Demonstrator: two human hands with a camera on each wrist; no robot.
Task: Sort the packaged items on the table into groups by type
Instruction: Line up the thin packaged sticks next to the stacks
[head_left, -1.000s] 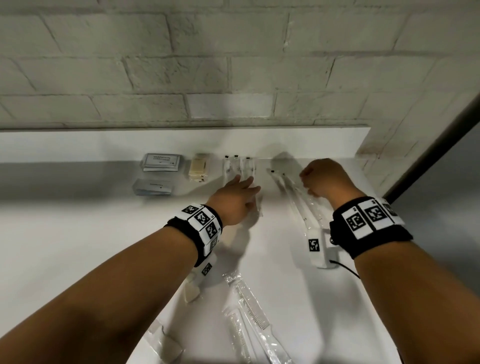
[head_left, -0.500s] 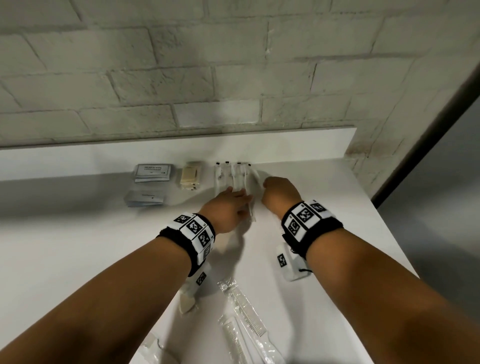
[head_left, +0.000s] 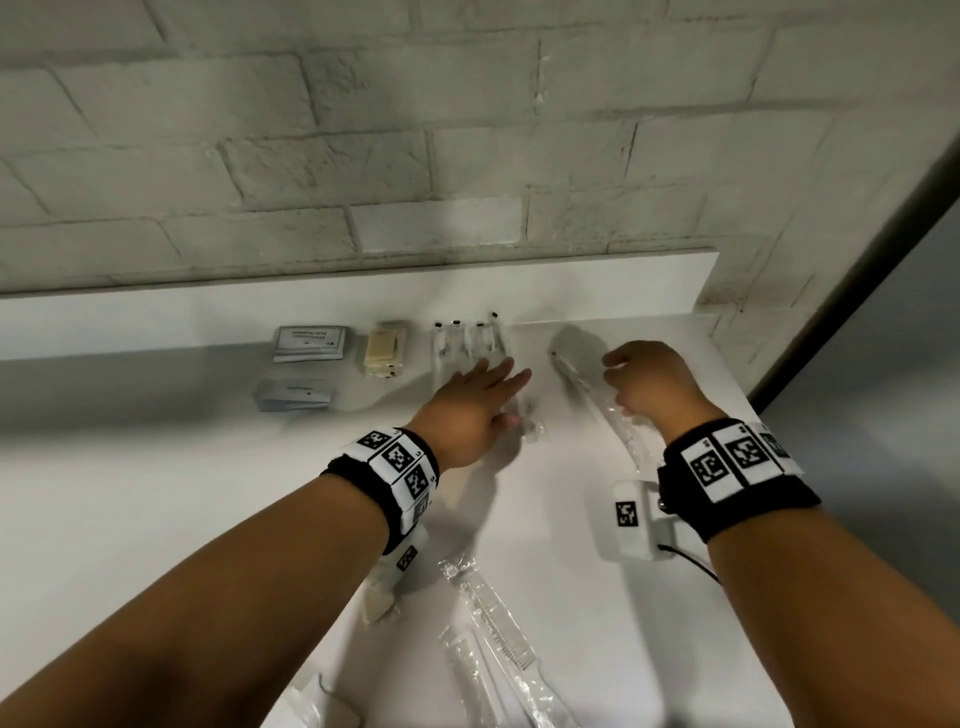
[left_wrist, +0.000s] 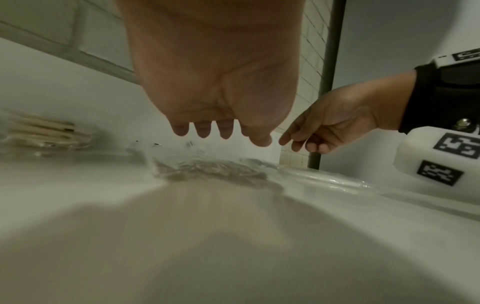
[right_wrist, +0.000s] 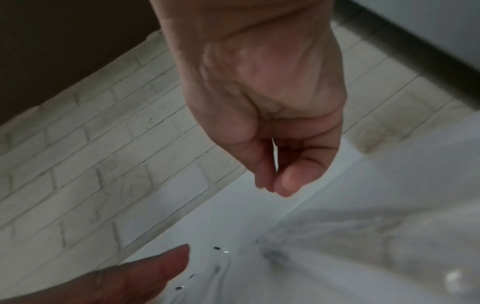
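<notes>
Against the back ledge lie clear packets with black tips (head_left: 467, 338), side by side. My left hand (head_left: 483, 395) reaches over them with its fingers (left_wrist: 221, 131) straight and holds nothing. A long clear package (head_left: 618, 421) lies slanted to their right. Just above it hangs my right hand (head_left: 649, 384), whose loosely curled fingers (left_wrist: 306, 144) are empty in both wrist views. Left of the clear packets sit beige packets (head_left: 384, 348), shampoo sachets (head_left: 310, 343) and a second sachet stack (head_left: 293, 395).
Near me lie several long clear packages (head_left: 493, 634), a small packet (head_left: 382, 597) under my left wrist and another (head_left: 317, 701) at the bottom edge. The white table (head_left: 156, 493) meets a brick wall (head_left: 363, 156). Its right edge (head_left: 769, 431) drops off beside my right wrist.
My right hand went left to the clear packets beside my left hand, then came back right over the long package. My left hand has stayed over the clear packets.
</notes>
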